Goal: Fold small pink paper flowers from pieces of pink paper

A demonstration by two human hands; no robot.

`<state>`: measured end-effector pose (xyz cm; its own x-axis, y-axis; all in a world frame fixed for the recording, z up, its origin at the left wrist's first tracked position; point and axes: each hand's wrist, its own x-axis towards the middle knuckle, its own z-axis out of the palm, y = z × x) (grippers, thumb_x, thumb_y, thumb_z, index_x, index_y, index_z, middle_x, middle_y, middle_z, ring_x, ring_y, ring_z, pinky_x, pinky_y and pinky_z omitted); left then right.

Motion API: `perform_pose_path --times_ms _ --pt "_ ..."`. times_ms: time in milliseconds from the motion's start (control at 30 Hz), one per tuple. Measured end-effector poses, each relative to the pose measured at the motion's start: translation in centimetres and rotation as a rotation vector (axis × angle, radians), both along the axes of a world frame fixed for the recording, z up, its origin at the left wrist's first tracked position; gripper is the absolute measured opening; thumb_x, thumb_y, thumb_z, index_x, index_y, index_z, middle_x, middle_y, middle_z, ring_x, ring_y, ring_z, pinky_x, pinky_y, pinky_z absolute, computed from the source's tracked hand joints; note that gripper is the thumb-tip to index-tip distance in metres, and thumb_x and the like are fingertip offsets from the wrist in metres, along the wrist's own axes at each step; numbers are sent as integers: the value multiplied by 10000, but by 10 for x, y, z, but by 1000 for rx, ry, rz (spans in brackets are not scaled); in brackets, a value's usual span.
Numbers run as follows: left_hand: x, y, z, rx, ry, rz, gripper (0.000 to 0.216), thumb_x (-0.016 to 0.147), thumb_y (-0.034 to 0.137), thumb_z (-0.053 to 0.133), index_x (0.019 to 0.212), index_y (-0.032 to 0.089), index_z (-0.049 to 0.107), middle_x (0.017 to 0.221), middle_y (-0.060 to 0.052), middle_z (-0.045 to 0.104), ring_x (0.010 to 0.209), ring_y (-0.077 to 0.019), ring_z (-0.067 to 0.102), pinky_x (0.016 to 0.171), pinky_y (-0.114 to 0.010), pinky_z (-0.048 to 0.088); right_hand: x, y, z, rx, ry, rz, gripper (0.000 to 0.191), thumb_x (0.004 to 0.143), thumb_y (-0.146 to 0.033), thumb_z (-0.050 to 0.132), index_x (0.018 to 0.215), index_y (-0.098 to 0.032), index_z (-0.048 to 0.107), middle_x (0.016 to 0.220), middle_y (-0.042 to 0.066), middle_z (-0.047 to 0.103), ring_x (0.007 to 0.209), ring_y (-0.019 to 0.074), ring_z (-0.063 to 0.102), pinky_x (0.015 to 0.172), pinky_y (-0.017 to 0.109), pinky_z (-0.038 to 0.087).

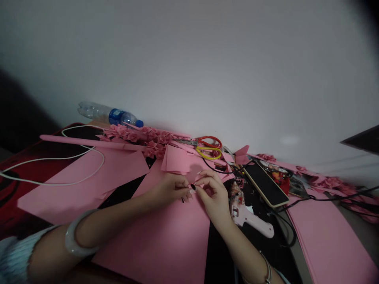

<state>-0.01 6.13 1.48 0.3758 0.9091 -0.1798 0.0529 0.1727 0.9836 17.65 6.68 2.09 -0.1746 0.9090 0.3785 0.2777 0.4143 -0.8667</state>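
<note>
My left hand (170,189) and my right hand (212,195) meet at the middle of the table, fingers pinched together on a small piece of pink paper (194,173). Both hands rest over a large pink paper sheet (166,236). A pale bangle sits on my left wrist and a thin bracelet on my right. The fingertips hide most of the pinched fold.
A row of folded pink paper flowers (142,138) lies at the back, with red and yellow scissors (209,146), a water bottle (111,115) on its side, a white cable (59,159), a phone (265,183), a pink glue gun (251,219) and more pink sheets (328,232) at right.
</note>
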Motion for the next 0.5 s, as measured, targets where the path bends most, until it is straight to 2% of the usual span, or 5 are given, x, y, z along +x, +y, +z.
perform_pose_path --times_ms 233,500 --pt "-2 -1 2 -40 -61 -87 258 826 422 693 752 175 675 714 -30 749 685 -163 719 679 -270 569 1 0 -1 26 20 -23 180 771 -96 666 646 -214 613 972 66 645 938 217 629 836 365 483" --pt "-6 3 -1 -96 -130 -134 351 825 517 692 827 167 682 840 -61 776 801 -188 745 739 -288 570 1 0 2 79 10 -7 191 770 -86 670 636 -213 618 976 64 608 964 216 611 834 353 484"
